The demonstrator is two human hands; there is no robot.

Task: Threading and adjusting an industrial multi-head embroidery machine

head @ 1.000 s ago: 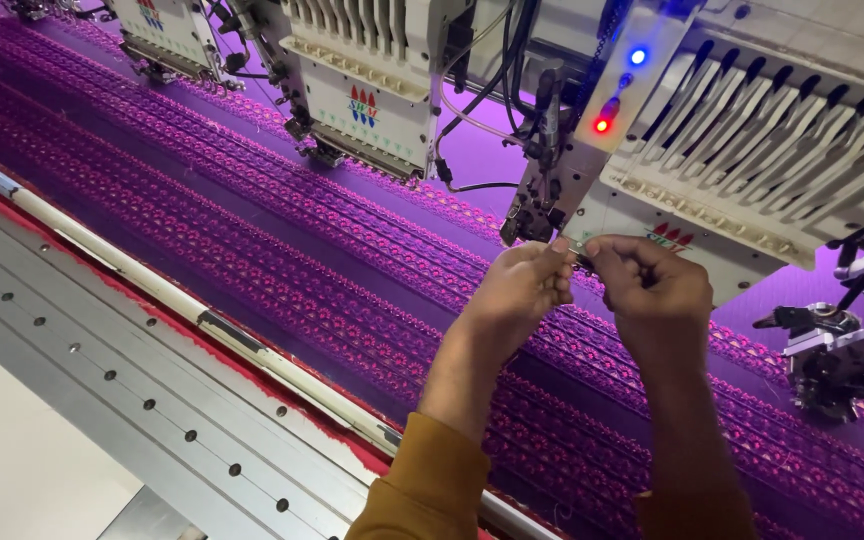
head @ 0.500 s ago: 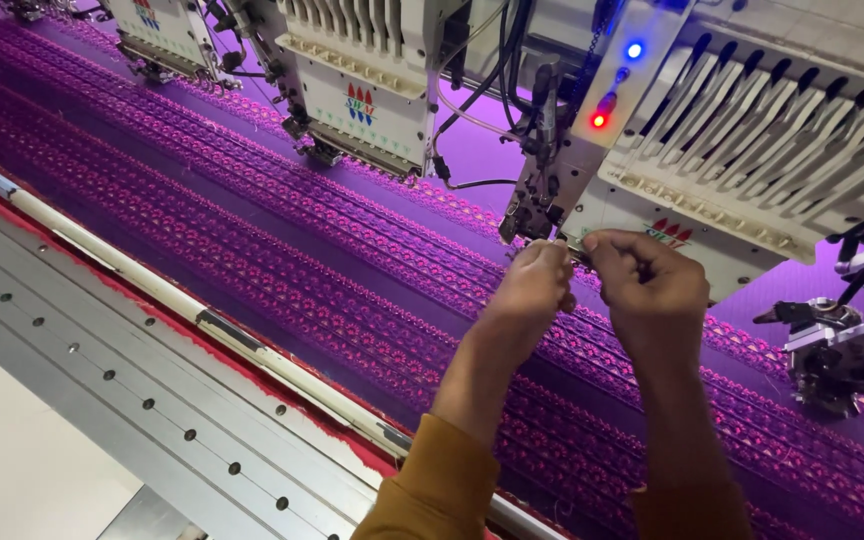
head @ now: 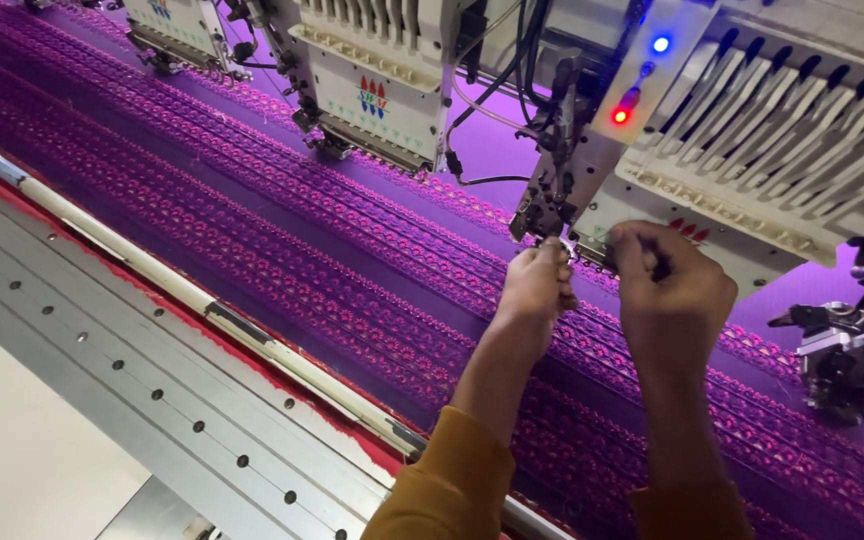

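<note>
Reaching up together, the left hand (head: 537, 290) and the right hand (head: 674, 290) meet at the needle area under the white embroidery head (head: 752, 150), just below its red lamp (head: 620, 116) and blue lamp (head: 661, 44). Left fingertips (head: 552, 250) are pinched nearly closed right at the needles (head: 542, 215), on something too small to make out; whether a thread runs between them cannot be told. Right fingers (head: 642, 250) are curled tight into a fist-like pinch just beside them, almost touching. Beneath both hands stretches the purple patterned fabric (head: 282, 230), and nearer the wrists lies the grey metal frame rail (head: 102, 350)
</note>
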